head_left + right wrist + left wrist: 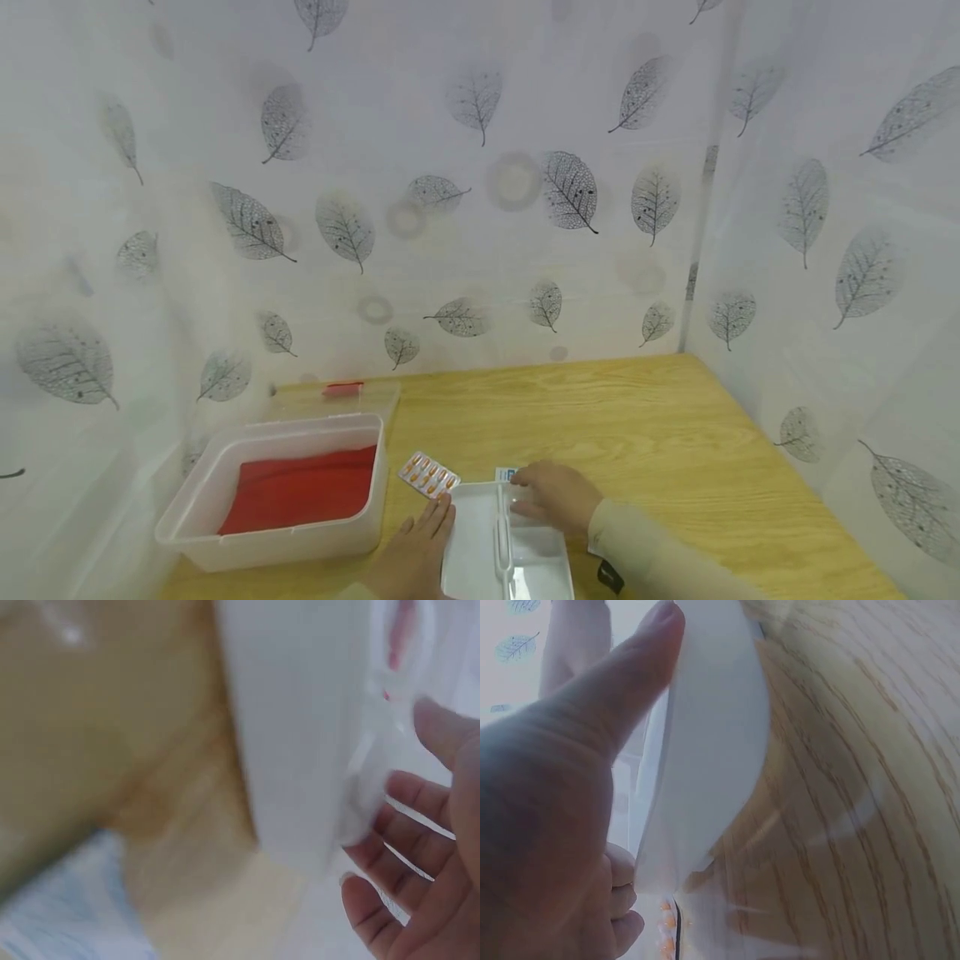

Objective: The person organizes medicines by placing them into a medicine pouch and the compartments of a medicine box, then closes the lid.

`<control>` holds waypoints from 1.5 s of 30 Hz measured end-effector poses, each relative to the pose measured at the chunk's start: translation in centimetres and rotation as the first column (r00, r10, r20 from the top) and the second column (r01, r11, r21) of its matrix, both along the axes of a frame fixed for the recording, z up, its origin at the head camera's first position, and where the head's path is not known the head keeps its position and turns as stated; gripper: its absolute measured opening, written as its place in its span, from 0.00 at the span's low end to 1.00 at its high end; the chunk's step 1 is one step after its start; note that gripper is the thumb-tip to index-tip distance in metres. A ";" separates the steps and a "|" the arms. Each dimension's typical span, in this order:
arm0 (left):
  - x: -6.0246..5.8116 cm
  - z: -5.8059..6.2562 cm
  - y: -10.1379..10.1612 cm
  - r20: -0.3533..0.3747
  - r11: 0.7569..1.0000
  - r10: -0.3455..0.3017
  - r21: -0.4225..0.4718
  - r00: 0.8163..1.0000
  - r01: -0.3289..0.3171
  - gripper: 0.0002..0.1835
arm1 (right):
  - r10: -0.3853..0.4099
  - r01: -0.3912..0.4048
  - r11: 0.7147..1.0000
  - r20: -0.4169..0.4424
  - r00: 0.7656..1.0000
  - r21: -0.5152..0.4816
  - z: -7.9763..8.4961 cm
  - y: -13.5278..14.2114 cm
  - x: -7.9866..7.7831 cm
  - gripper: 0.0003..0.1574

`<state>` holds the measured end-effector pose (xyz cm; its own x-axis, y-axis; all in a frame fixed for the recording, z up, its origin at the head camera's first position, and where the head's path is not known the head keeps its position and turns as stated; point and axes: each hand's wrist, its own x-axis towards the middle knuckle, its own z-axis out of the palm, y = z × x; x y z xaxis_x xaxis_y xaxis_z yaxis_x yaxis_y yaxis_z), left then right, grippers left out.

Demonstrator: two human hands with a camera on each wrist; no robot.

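Observation:
A white divided case (472, 546) lies on the table, with a plain panel at left and compartments (536, 543) at right. My left hand (412, 557) holds its left side, the thumb along the near edge in the left wrist view. Over the far right compartment is my right hand (561, 498), thumb and fingers apart. In the right wrist view these fingers (401, 847) bend loosely beside the case's edge; I cannot tell if they touch it. A blister pack of orange capsules (429, 475) lies by the far left corner.
At left stands a translucent plastic box (367, 533) with red cloth (300, 492) inside, a clear lid (382, 400) behind it. A blue-and-white packet (505, 474) lies beyond the case, a dark object (611, 575) under the right sleeve. Leaf-patterned curtains (510, 250) surround the table.

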<state>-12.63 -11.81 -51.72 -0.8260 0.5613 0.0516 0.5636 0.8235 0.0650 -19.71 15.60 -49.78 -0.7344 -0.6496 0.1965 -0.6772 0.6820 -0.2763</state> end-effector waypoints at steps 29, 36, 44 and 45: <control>-0.2 -0.3 0.3 -0.016 1.000 0.011 0.013 1.000 -0.011 0.63 | -0.173 0.140 0.978 0.231 0.957 0.154 -1.4 5.2 -6.5 0.17; -0.2 -0.2 0.2 0.025 1.000 0.017 0.017 1.000 -0.017 0.64 | -0.292 0.285 0.956 0.290 0.911 0.068 -1.6 6.3 -7.3 0.15; 0.1 0.2 0.4 0.010 0.999 0.028 0.027 1.000 -0.028 0.63 | -0.341 0.334 0.939 0.294 0.893 0.076 -1.6 5.2 -7.2 0.34; 0.1 0.2 0.5 0.013 0.999 0.031 0.030 0.999 -0.031 0.63 | -0.347 0.340 0.938 0.292 0.891 0.076 -1.7 5.1 -7.2 0.33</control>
<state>-12.56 -11.36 -51.56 -0.8437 0.5337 0.0571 0.5368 0.8381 0.0968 -26.86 20.67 -51.44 -0.9343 -0.3483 -0.0765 -0.2892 0.8654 -0.4092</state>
